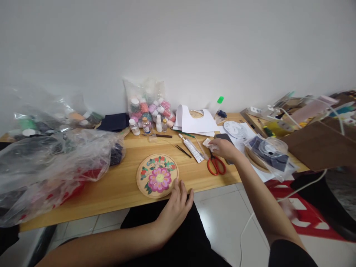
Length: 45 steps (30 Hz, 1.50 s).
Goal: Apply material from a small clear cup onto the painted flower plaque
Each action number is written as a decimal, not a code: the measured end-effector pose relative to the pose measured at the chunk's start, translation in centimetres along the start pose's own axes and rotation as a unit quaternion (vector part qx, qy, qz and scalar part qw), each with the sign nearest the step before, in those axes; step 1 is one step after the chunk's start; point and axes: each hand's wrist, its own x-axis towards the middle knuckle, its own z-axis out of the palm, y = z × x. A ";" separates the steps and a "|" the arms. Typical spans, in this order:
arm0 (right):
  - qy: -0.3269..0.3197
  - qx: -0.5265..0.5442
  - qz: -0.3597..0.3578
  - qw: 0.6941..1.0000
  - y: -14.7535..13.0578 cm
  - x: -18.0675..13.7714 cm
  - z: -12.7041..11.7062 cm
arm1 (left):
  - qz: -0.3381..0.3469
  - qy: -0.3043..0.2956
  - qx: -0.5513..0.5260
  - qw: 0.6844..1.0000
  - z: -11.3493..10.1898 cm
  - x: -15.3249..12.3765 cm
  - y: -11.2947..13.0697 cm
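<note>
A round wooden plaque with a pink flower, green leaves and small red shapes lies flat near the table's front edge. My left hand rests at its lower right rim, fingers stretched out and slightly apart. Farther right, my right hand pinches a crumpled white tissue just above the table. Below that hand lie orange-handled scissors, their blades partly hidden. To its left are a white glue tube and black tweezers.
Bottles and a clear bag of coloured jars stand against the wall. Plastic bags cover the left side. Curled white paper sits at the back; a packaged spool and cardboard box lie right.
</note>
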 end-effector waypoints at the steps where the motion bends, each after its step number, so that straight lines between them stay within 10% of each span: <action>1: -0.001 -0.002 -0.005 1.000 0.0 0.0 -0.1 | 0.000 0.002 0.001 1.000 0.0 0.0 0.0; 32: 0.013 0.013 0.016 1.000 1.8 -1.6 0.3 | -0.005 -0.012 0.006 1.000 -0.1 -0.2 0.1; 45: 0.057 0.126 -0.124 0.983 -6.7 1.2 -1.7 | -0.019 -0.019 0.012 1.000 -0.3 0.1 0.2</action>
